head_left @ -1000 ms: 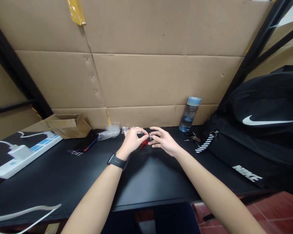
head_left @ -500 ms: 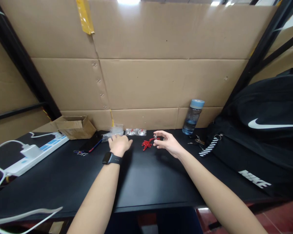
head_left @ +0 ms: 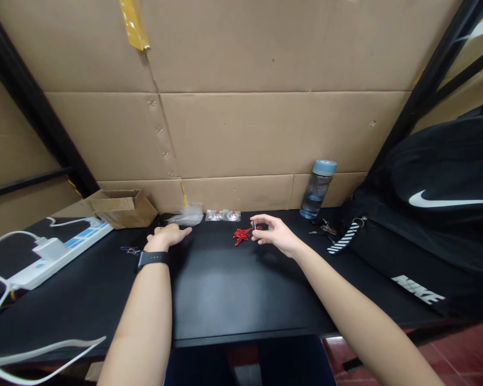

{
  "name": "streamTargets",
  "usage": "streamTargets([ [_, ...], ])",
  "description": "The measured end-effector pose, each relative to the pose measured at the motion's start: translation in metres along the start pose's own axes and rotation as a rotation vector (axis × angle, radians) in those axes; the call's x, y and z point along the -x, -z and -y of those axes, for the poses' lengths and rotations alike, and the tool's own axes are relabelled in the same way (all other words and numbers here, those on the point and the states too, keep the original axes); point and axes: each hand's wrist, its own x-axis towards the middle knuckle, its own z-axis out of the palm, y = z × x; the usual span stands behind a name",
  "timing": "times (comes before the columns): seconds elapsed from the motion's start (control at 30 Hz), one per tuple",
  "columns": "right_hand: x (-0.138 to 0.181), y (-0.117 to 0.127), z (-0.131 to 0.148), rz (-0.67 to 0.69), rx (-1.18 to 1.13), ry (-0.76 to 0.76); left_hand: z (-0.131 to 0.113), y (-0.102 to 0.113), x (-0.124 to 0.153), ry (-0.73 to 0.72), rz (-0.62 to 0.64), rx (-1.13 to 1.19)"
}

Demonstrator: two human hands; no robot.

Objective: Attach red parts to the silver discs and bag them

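My right hand (head_left: 277, 234) pinches a small silvery ring (head_left: 254, 225) upright between thumb and fingertips, just above the black table. A bundle of red cord (head_left: 240, 236) lies on the table beside it and seems to run up to the ring. My left hand (head_left: 166, 236), with a dark watch on its wrist, is over the spot of the dark phone, which it mostly hides. Its thumb stretches out to the right and its fingers point left, apart from the thumb; whether they touch the phone I cannot tell. Clear plastic bags (head_left: 188, 215) lie just beyond it.
Two clear packets (head_left: 224, 215) with round silvery pieces lie by the cardboard wall. A small cardboard box (head_left: 123, 208) and a white power strip (head_left: 64, 256) stand left. A water bottle (head_left: 317, 190), keys (head_left: 326, 228) and a black backpack (head_left: 426, 241) are right.
My left hand has moved left, from in front of the plastic bags to over the phone. My right hand stays nearly still, holding the ring. The view tips slightly down.
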Motion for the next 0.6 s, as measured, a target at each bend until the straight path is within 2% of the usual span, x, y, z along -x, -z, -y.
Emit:
streamTargets([
  [0.07, 0.000, 0.001, -0.001, 0.008, 0.018, 0.009, -0.001, 0.009, 0.003, 0.102, 0.047, -0.058],
  [0.13, -0.001, 0.002, -0.002, 0.016, 0.024, 0.022, -0.002, 0.018, 0.006, 0.128, 0.038, -0.086],
  [0.2, -0.001, 0.003, -0.003, 0.020, 0.025, 0.031, -0.003, 0.027, 0.010, 0.098, -0.057, -0.067],
  [0.3, -0.002, 0.004, -0.004, 0.010, 0.036, 0.040, -0.007, 0.037, 0.015, 0.048, -0.278, 0.009],
  [0.4, -0.002, 0.005, -0.003, -0.001, 0.057, 0.060, -0.024, 0.041, 0.019, -0.146, -0.478, 0.152],
  [0.47, -0.003, 0.006, -0.001, -0.015, 0.054, 0.089, -0.047, 0.036, 0.026, -0.305, -0.523, 0.312],
  [0.53, -0.005, 0.010, 0.002, -0.067, 0.028, 0.139, -0.080, 0.025, 0.040, -0.401, -0.470, 0.508],
  [0.6, -0.008, 0.018, 0.005, -0.159, 0.003, 0.192, -0.114, 0.008, 0.061, -0.574, -0.333, 0.583],
])
